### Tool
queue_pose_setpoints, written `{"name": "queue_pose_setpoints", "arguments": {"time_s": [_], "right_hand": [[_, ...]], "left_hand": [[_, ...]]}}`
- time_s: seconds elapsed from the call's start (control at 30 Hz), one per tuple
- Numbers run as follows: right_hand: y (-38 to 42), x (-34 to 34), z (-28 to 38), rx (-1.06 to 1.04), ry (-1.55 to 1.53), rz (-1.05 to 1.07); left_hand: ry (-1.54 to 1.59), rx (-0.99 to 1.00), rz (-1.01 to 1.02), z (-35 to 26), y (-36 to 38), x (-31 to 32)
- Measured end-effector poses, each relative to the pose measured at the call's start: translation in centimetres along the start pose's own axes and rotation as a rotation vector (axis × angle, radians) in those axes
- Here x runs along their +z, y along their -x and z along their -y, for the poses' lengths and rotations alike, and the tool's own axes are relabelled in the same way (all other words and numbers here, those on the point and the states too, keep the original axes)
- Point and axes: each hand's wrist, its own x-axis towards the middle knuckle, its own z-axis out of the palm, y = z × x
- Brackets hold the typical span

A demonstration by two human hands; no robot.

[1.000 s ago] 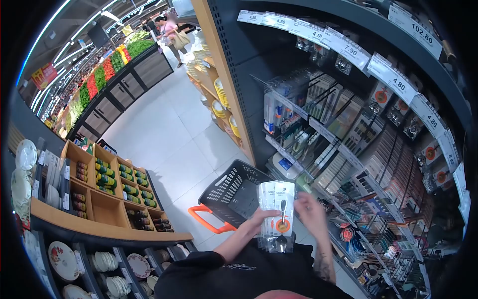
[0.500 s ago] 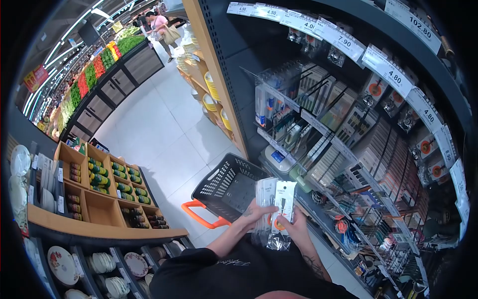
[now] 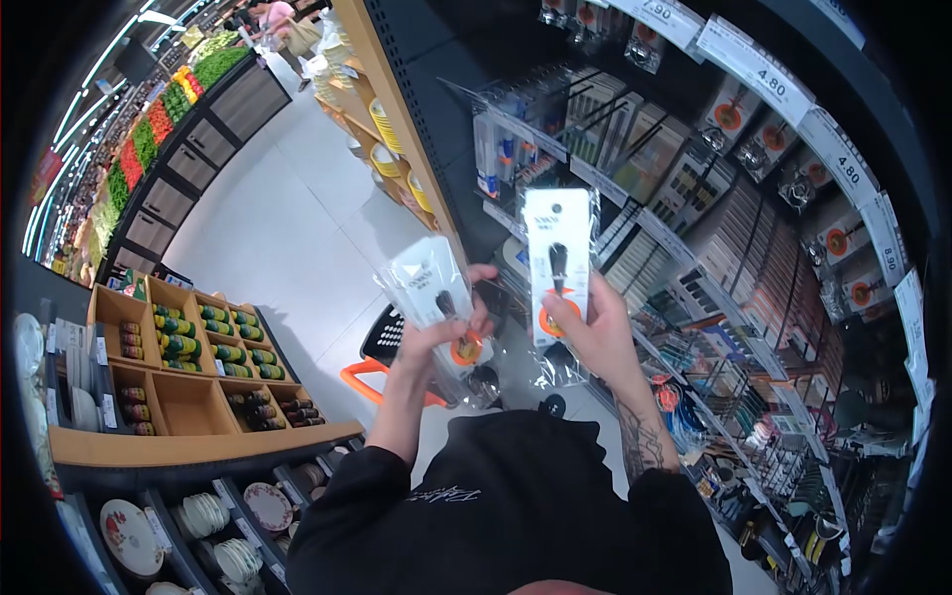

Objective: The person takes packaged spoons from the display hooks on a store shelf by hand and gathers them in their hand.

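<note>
My left hand [image 3: 436,337] is closed on a stack of clear plastic packages [image 3: 428,280] with white cards, each showing a dark-handled utensil and an orange circle. Its thumb lies across the front package, and the stack tilts to the left. Held upright in my right hand [image 3: 598,332] is a single package [image 3: 557,233] of the same kind, with the thumb over its orange circle. A gap separates the two hands. Below and behind the stack, the dark shopping basket with its orange handle [image 3: 367,375] is partly hidden.
Hanging goods with price labels [image 3: 754,69] fill the rack on the right. A wooden shelf of jars [image 3: 188,402] stands at the left, above stacked plates [image 3: 129,535]. Beyond the tiled aisle [image 3: 288,198] are a vegetable display [image 3: 149,149] and a person [image 3: 273,18].
My hands have moved apart and up toward the camera. One package is now separate in my right hand, while the stack stays in my left. The view has shifted, and the basket is more hidden.
</note>
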Motion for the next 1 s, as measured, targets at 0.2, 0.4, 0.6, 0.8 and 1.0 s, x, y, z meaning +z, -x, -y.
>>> {"name": "queue_pose_setpoints", "arguments": {"time_s": [0.2, 0.4, 0.6, 0.8, 1.0], "right_hand": [[-0.5, 1.1, 0.7, -0.155, 0.181, 0.006], [-0.6, 0.8, 0.4, -0.159, 0.187, 0.019], [-0.3, 0.6, 0.3, -0.099, 0.127, -0.003], [0.2, -1.7, 0.5, -0.177, 0.176, -0.179], [-0.1, -9.1, 6.3, -0.326, 0.295, -0.530]], "left_hand": [[0.021, 0.147, 0.205, -1.6, -0.6, 1.3], [-0.046, 0.139, 0.280, -1.5, -1.3, 1.6], [-0.035, 0.064, 0.229, -0.8, -1.7, 2.2], [0.044, 0.030, 0.183, 0.1, -2.0, 3.5], [0.217, -0.060, 0.186, 3.5, -1.0, 2.4]]}}
